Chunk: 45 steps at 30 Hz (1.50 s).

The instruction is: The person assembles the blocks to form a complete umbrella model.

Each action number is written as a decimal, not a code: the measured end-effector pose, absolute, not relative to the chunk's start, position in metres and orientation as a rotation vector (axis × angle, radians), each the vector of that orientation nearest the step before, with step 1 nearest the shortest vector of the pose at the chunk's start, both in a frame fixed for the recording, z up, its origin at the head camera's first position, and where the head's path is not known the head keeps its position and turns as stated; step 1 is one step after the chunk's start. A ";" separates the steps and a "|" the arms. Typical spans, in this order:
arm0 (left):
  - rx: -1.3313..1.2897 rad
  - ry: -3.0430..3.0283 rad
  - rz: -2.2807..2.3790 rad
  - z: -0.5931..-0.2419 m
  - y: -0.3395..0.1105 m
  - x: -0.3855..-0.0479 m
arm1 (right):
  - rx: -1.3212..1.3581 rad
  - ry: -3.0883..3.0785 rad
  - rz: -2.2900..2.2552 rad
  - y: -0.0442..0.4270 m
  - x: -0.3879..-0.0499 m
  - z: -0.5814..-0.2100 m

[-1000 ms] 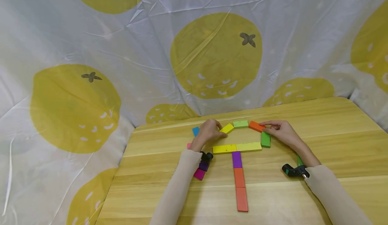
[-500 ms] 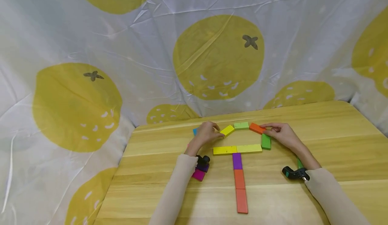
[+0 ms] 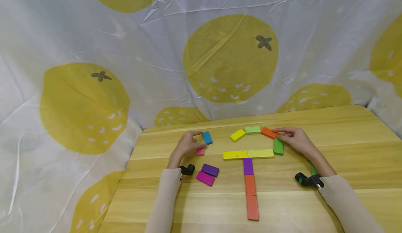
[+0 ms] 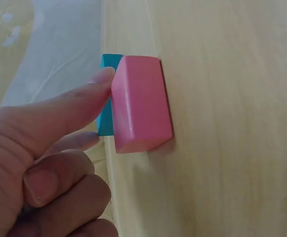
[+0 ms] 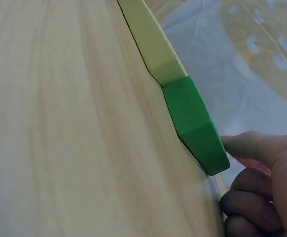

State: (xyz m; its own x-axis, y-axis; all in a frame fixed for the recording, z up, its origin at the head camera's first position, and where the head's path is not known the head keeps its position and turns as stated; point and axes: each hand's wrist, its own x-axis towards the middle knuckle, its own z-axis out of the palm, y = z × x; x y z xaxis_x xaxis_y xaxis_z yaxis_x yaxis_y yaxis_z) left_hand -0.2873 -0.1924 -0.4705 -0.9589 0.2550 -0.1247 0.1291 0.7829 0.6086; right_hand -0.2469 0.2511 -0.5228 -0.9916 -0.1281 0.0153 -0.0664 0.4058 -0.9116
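In the head view my left hand has thumb and index finger at opposite ends of a blue block. A pink block stands in front of it in the left wrist view, hiding part of the blue one. My right hand pinches the right end of an orange block. Just below, a green block lies close to my right thumb. A light green block and a tilted yellow block continue the curve leftwards.
Two yellow blocks form a bar above a column of a purple block and two coral blocks. Dark purple and magenta blocks lie at left. Another green block is partly behind my right wrist. A lemon-print cloth hangs behind the table.
My left hand has left the tilted yellow block and moved left to the blue block, uncovering the purple and magenta blocks. My right hand has stayed at the orange block.
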 end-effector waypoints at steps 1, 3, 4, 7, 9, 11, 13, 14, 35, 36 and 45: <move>0.302 2.758 0.940 -0.471 -0.193 -0.287 | -0.180 2.588 -1.670 0.251 -0.247 -0.523; 0.301 2.755 0.937 -0.471 -0.193 -0.287 | -0.181 2.587 -1.670 0.251 -0.247 -0.523; 0.312 2.758 0.931 -0.472 -0.192 -0.287 | -0.182 2.586 -1.669 0.251 -0.247 -0.523; 0.366 2.766 0.904 -0.473 -0.188 -0.290 | -0.180 2.585 -1.672 0.251 -0.247 -0.523; 0.418 2.769 0.884 -0.473 -0.184 -0.291 | -0.181 2.584 -1.674 0.250 -0.247 -0.523; 0.467 2.750 0.884 -0.473 -0.182 -0.292 | -0.184 2.582 -1.675 0.250 -0.248 -0.523; 0.507 2.711 0.898 -0.473 -0.180 -0.292 | -0.187 2.583 -1.674 0.249 -0.248 -0.523; 0.516 2.688 0.910 -0.472 -0.179 -0.292 | -0.188 2.583 -1.673 0.249 -0.248 -0.524; 0.339 2.922 0.677 -0.459 -0.133 -0.265 | -0.181 2.593 -1.662 0.252 -0.247 -0.523; 0.366 2.913 0.689 -0.459 -0.132 -0.264 | -0.181 2.595 -1.662 0.251 -0.248 -0.523; 0.466 2.874 0.737 -0.464 -0.127 -0.261 | -0.185 2.592 -1.673 0.251 -0.248 -0.522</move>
State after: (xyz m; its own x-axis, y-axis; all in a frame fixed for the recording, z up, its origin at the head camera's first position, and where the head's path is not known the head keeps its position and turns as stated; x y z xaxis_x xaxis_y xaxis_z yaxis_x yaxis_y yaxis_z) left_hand -0.2609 -0.1266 -0.4637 -0.9425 0.3295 -0.0560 0.2619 0.8320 0.4891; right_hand -0.2479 0.2511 -0.5220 -0.9915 -0.1283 0.0216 -0.0725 0.4072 -0.9105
